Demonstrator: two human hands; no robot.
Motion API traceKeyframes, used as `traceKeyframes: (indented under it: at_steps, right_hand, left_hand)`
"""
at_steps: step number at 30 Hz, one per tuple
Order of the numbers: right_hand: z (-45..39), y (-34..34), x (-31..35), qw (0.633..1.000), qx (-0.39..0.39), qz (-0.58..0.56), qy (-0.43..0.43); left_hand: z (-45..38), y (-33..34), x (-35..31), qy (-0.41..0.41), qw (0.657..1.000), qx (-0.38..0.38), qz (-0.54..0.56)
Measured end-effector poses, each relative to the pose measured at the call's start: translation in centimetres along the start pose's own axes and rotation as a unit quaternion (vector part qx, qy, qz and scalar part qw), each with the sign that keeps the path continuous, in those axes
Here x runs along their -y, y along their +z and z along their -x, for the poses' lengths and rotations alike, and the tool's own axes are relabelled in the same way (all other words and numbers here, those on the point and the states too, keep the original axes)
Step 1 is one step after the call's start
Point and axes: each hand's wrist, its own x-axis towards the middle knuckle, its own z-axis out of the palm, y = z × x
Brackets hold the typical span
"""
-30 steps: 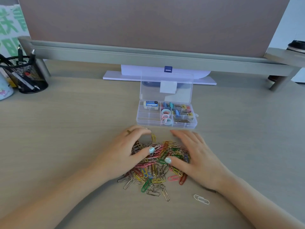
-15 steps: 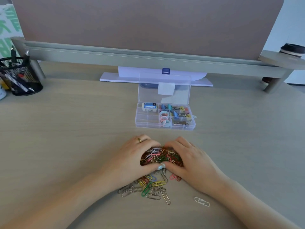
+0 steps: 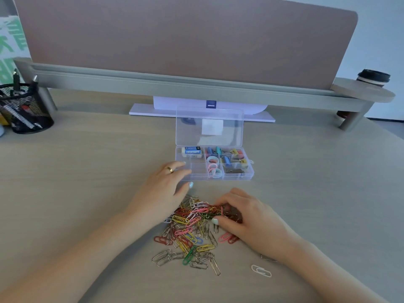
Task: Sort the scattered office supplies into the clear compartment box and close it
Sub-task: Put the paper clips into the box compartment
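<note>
A clear compartment box (image 3: 237,176) stands open at mid-desk, its lid (image 3: 209,127) upright. It holds an eraser (image 3: 192,151), pastel rings (image 3: 213,166) and binder clips (image 3: 231,157). A heap of coloured paper clips (image 3: 192,228) lies in front of it. My left hand (image 3: 162,191) reaches to the box's front left corner, fingers touching its edge and thumb extended. My right hand (image 3: 244,217) sits on the heap's right side, fingers curled around a bunch of clips. One white clip (image 3: 261,270) lies apart at the right.
A black mesh pen holder (image 3: 23,110) stands at the far left. A grey shelf (image 3: 196,86) and brown partition run along the back, with a white monitor base (image 3: 203,112) behind the box. A cup (image 3: 373,77) sits on the shelf's right end.
My left hand left the heap and moved forward to the box's front left corner. The gathered clips spread out again. My right hand stayed on the heap, gripping clips.
</note>
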Motion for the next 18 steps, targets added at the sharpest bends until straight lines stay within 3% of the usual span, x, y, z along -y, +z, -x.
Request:
traceKeyframes:
  at_steps: [3, 6, 10, 13, 18]
  right_hand:
    - [0.7, -0.1, -0.2, 1.0, -0.028, 0.011, 0.004]
    - [1.4, -0.2, -0.4, 0.993, -0.076, 0.092, 0.016]
    - [2.2, -0.2, -0.1, 0.987, -0.053, 0.147, 0.033]
    - [2.2, -0.1, 0.4, 0.99, -0.024, 0.133, 0.038]
    - [0.9, -0.1, 1.5, 0.997, 0.014, 0.064, 0.041]
  left_hand:
    - [1.8, -0.4, 0.0, -0.009, 1.0, 0.005, 0.008]
    - [3.6, -0.8, 0.0, -0.005, 1.0, 0.002, 0.009]
    - [5.3, -1.5, 0.6, -0.016, 1.0, -0.018, 0.01]
    - [6.4, -1.8, -0.3, 0.03, 0.995, -0.065, -0.068]
    - [6.6, -0.6, -3.8, 0.01, 0.996, 0.025, -0.085]
